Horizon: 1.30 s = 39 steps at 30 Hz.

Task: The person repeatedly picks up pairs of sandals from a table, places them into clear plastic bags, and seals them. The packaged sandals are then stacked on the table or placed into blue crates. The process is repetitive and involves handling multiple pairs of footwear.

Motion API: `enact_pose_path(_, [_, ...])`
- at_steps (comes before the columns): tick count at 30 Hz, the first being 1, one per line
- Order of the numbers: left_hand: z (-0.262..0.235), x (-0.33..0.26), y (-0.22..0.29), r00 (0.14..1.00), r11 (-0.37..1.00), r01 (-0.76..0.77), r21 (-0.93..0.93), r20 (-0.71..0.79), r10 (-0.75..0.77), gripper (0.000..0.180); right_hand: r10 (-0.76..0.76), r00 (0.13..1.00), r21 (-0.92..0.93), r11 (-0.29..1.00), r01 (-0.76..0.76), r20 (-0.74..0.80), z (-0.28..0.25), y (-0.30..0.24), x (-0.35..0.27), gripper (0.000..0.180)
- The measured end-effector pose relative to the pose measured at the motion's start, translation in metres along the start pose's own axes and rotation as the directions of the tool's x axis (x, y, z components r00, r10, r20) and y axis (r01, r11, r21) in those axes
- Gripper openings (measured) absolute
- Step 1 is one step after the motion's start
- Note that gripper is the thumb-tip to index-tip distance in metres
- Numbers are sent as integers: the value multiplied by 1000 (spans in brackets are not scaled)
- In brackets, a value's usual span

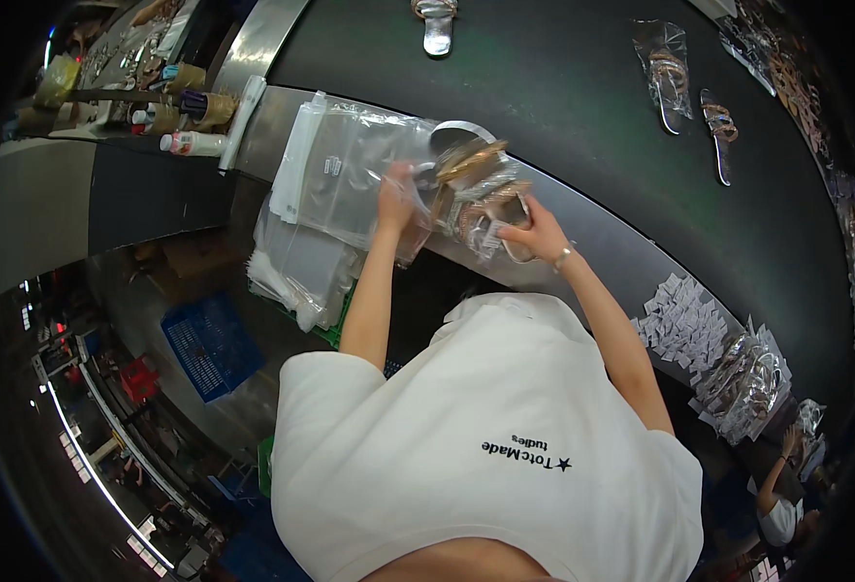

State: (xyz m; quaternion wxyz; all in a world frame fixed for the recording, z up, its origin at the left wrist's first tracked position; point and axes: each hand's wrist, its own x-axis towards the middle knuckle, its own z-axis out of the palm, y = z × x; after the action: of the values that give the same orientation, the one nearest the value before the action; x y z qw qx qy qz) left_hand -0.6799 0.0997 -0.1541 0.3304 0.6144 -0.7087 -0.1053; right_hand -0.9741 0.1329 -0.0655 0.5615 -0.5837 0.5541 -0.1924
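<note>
White shirt (485,427), left hand (395,199) gripping clear bag (418,209), right hand (536,236) holding sandals (481,189) partly inside it

This is a footwear packing line in a factory. A dark conveyor belt (563,87) carries sandals (718,131), some bagged; against its near edge lie a stack of clear plastic bags (335,170) and a heap of white paper tags (684,325). A blue crate (214,344) sits on the floor below the belt.
</note>
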Motion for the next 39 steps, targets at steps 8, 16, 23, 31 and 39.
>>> enact_pose_path(8, [-36, 13, 23, 898, 797, 405, -448, 32, -438, 13, 251, 965, -126, 957, -259, -76, 22, 7, -11, 76])
enact_pose_path(16, [-100, 25, 61, 991, 922, 7, -387, 125, 44, 11, 212, 957, 178, 952, -248, 200, 53, -7, 7, 61])
enact_pose_path(23, [-106, 15, 126, 966, 904, 33, -427, 245, 80, 19, 182, 977, 35, 982, -187, 111, 51, -3, 3, 75])
enact_pose_path(31, [-64, 5, 156, 973, 867, -122, -483, 113, 200, 13, 288, 950, 23, 957, -288, -120, 17, 17, -10, 65])
enact_pose_path(39, [-51, 5, 248, 757, 758, -553, -347, 171, 631, 46, 74, 783, 332, 927, 174, -618, -38, -17, -39, 50])
